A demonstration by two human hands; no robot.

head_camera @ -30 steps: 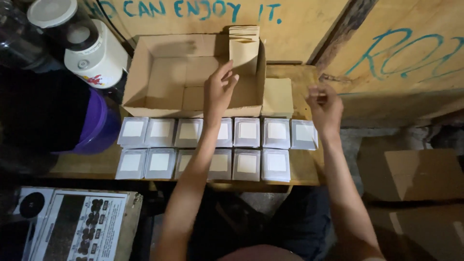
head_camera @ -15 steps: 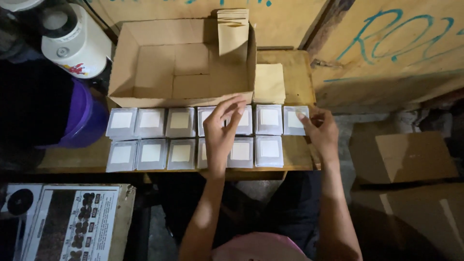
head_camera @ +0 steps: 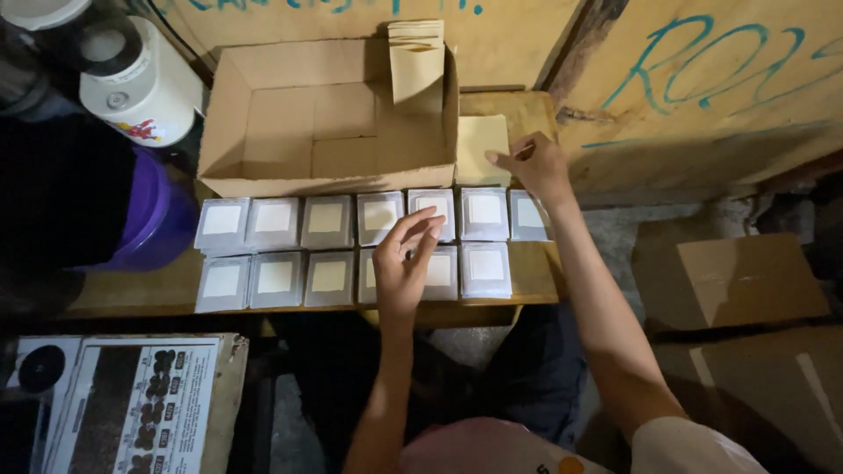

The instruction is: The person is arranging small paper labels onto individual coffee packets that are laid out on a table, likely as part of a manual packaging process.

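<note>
Nearest me, below and left of the box [head_camera: 325,114], a printed sheet [head_camera: 132,404] lay on a low stand. Just in front of the box, on the wooden counter [head_camera: 531,272], sat the packets [head_camera: 325,224]: two rows of small pale squares, edge to edge, the back row touching the box's front wall.

The left hand [head_camera: 402,263] rested flat across the front row, right of the middle, with its fingertips reaching the back row. Its grip was open, fingers loosely spread, holding nothing. A second before, that hand had been up inside the box; it had come down onto the packets and stayed there.

The right hand [head_camera: 537,162] had moved too. It had been at the right end of the back row, and now it sat at the box's right side, touching a flat tan card [head_camera: 479,149] that lay against the box wall. Its fingers were curled, and I could not tell whether the grip had closed on the card's edge.

So no packet was in either hand, and the box looked empty. Left of the box stood a purple tub [head_camera: 149,211] and a white jar [head_camera: 140,83].
</note>
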